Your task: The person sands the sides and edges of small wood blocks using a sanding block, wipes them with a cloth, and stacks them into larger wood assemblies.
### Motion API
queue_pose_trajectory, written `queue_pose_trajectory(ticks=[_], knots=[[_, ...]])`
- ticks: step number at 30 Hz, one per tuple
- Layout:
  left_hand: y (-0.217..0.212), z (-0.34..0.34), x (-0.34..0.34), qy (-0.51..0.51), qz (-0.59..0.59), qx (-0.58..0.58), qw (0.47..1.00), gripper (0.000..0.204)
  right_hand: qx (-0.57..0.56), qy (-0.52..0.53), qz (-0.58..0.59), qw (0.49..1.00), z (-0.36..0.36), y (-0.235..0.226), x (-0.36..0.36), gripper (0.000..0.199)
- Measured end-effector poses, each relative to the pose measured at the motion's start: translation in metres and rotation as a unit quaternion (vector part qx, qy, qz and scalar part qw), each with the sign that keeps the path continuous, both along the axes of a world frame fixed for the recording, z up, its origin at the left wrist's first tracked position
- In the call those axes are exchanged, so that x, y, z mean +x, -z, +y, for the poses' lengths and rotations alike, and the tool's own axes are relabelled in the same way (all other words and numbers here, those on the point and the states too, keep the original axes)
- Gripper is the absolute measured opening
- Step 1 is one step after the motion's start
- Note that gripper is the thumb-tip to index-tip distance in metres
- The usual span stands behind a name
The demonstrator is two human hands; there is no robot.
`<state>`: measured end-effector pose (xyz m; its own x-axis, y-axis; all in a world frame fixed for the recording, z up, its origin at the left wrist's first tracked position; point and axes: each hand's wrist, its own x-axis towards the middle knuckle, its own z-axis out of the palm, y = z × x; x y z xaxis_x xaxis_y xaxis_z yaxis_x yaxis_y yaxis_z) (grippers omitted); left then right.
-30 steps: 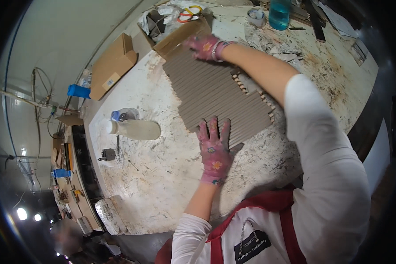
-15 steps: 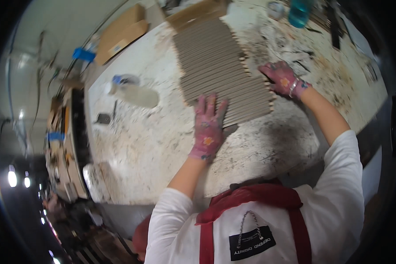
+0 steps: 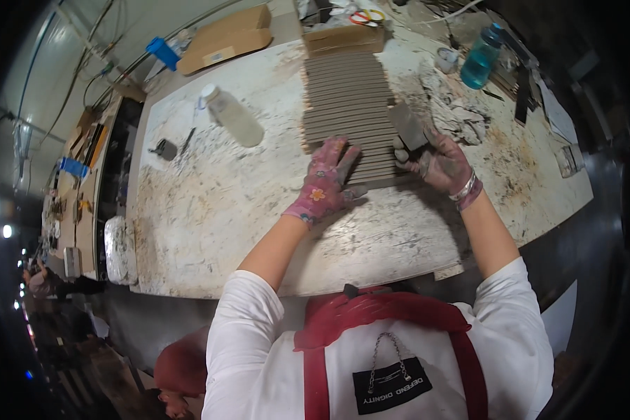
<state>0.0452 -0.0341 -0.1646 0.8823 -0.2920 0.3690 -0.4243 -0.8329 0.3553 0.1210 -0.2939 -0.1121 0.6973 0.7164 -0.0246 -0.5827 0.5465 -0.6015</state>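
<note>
A long row of narrow grey strips [image 3: 350, 98], laid side by side, runs away from me across the worktable. My left hand [image 3: 323, 180], in a pink flowered glove, rests spread on the near left edge of the strips. My right hand [image 3: 444, 164], in a matching glove with grey-smudged fingers, is at the near right edge. It grips a flat grey rectangular block [image 3: 408, 126], tilted up beside the ends of the strips. The block and fingers cover part of that edge.
A cardboard box [image 3: 343, 40] stands against the far end of the strips, with orange-handled scissors [image 3: 367, 17] by it. A bottle of cloudy liquid [image 3: 234, 119] lies left. A crumpled rag [image 3: 462, 120] and a teal bottle [image 3: 481, 59] are right. Another person [image 3: 183, 371] is lower left.
My right hand has turned palm up, bringing the grey block into plain view. My left hand remains on the strips' left edge. The whole view has shifted and rotated.
</note>
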Motion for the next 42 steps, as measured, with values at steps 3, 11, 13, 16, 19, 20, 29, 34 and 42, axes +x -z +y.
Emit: queue_pose_trajectory(ticks=[3,11,13,16,19,20,29,34,42], knots=[[-0.034,0.036,-0.034,0.053,-0.017,-0.049,0.997,0.056,0.039,-0.023,0.042,0.998,0.036,0.007,-0.035,0.041],[-0.027,0.296,-0.16,-0.281,0.206,-0.216,0.912,0.014,-0.022,-0.141,0.048,0.989,0.188,0.031,-0.096,0.049],[-0.029,0.369,-0.185,-0.345,0.178,-0.172,0.905,0.023,-0.033,-0.173,0.05,0.983,0.232,0.034,-0.105,0.051],[-0.063,0.457,-0.204,-0.404,0.077,-0.08,0.908,0.021,-0.09,-0.216,0.029,0.972,0.292,0.031,-0.111,0.05],[-0.093,0.506,-0.178,-0.369,0.016,-0.16,0.916,0.018,-0.164,-0.222,-0.045,0.96,0.341,0.026,-0.104,0.051],[-0.091,0.526,-0.163,-0.357,-0.006,-0.208,0.911,0.018,-0.189,-0.223,-0.072,0.954,0.355,0.022,-0.1,0.051],[-0.007,0.573,-0.012,-0.445,0.146,-0.139,0.873,0.046,-0.297,-0.159,-0.174,0.925,0.451,0.015,-0.054,0.051],[-0.003,0.568,0.015,-0.413,0.109,-0.098,0.899,0.019,-0.352,-0.082,-0.383,0.85,0.484,0.021,-0.033,0.055],[-0.018,0.56,0.012,-0.314,0.182,-0.141,0.921,0.02,-0.388,-0.025,-0.518,0.762,0.55,0.033,0.012,0.051]])
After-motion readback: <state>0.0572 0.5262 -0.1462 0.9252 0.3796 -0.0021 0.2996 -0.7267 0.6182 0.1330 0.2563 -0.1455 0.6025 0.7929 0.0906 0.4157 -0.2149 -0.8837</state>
